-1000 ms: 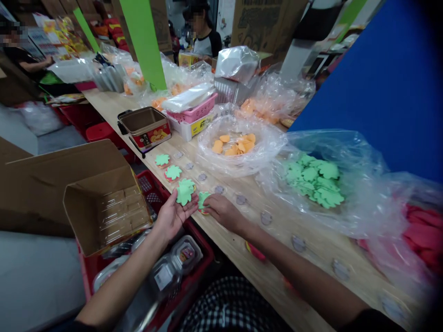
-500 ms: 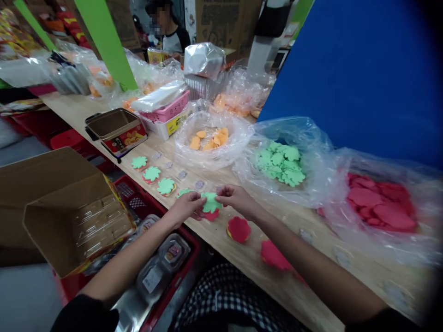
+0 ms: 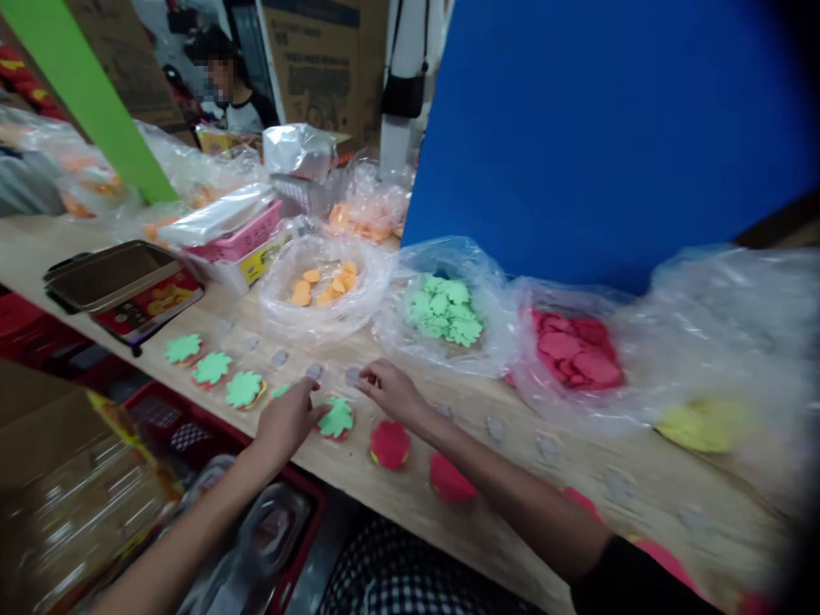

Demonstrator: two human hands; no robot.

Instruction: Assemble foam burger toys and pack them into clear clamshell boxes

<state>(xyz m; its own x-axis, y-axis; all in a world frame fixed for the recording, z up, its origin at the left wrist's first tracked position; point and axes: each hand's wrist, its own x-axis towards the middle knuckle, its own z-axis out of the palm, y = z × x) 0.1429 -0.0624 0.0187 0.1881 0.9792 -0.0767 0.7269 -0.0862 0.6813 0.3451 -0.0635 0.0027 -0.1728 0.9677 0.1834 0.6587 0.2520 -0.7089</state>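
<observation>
My left hand (image 3: 286, 420) rests on the wooden bench (image 3: 564, 478) near its front edge. Its fingers are loosely apart and nothing shows in them. It touches the left side of a green flower cut-out (image 3: 336, 418) lying on a red one. A second green piece (image 3: 279, 391) peeks out from under this hand. My right hand (image 3: 389, 390) hovers just behind and right of the stack, fingers stretched leftwards and holding nothing. Three more green-on-red stacks (image 3: 212, 368) lie in a row to the left. Bare red cut-outs (image 3: 389, 444) lie to the right.
Open plastic bags hold orange pieces (image 3: 324, 284), green pieces (image 3: 444, 311), red pieces (image 3: 574, 354) and yellow ones (image 3: 701, 423). A tin (image 3: 125, 286) and a pink basket (image 3: 240, 239) stand at left. A blue board (image 3: 608, 128) rises behind. A red crate (image 3: 192, 427) sits below the bench. Another person (image 3: 231, 85) works far back.
Both hands held a green cut-out over a red one; it now lies on the red piece and the fingers have let go. The view has swung right.
</observation>
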